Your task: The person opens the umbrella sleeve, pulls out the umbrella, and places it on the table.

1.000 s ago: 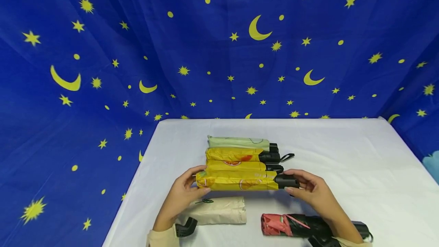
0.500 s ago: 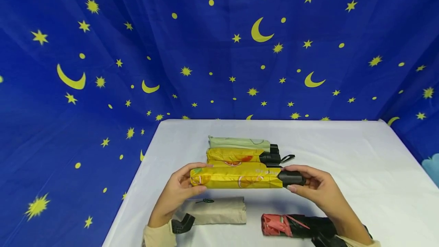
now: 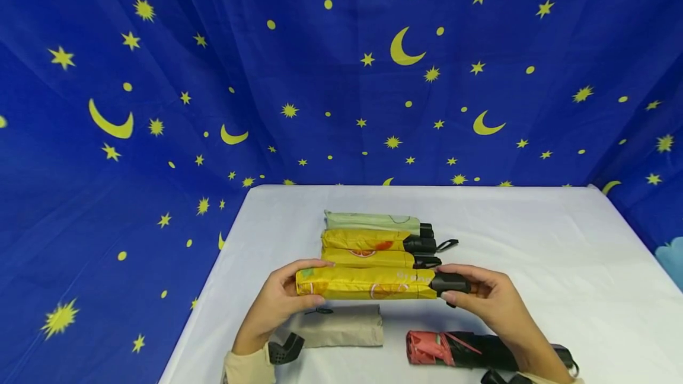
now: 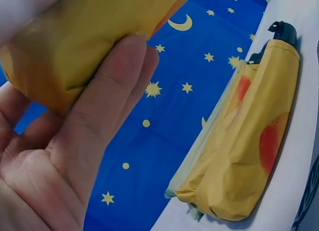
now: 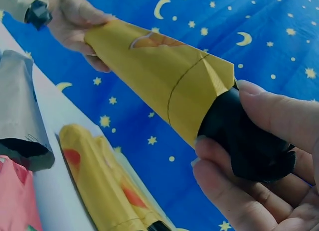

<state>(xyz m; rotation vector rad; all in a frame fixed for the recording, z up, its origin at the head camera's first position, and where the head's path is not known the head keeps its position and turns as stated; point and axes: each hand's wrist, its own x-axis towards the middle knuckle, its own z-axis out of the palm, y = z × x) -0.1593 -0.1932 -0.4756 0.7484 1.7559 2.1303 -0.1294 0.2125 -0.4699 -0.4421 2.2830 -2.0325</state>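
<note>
A folded yellow umbrella with printed orange slices and a black handle is held level between both hands. My left hand grips its cloth end, thumb in front and fingers behind. Around the black handle at the other end, my right hand curls thumb and fingers. Two similar yellow umbrellas, one in front and one behind it, lie just beyond in the head view. A pale green umbrella lies behind those, its handle likewise pointing right.
Below my left hand lies a beige cloth umbrella sleeve, its open end showing in the right wrist view. A red and black folded umbrella lies under my right forearm. The white table meets a blue star-patterned curtain.
Both hands have brought the yellow umbrella slightly up and off the row, then a little lower again. It has turned a bit, so its white lettering shows more.
</note>
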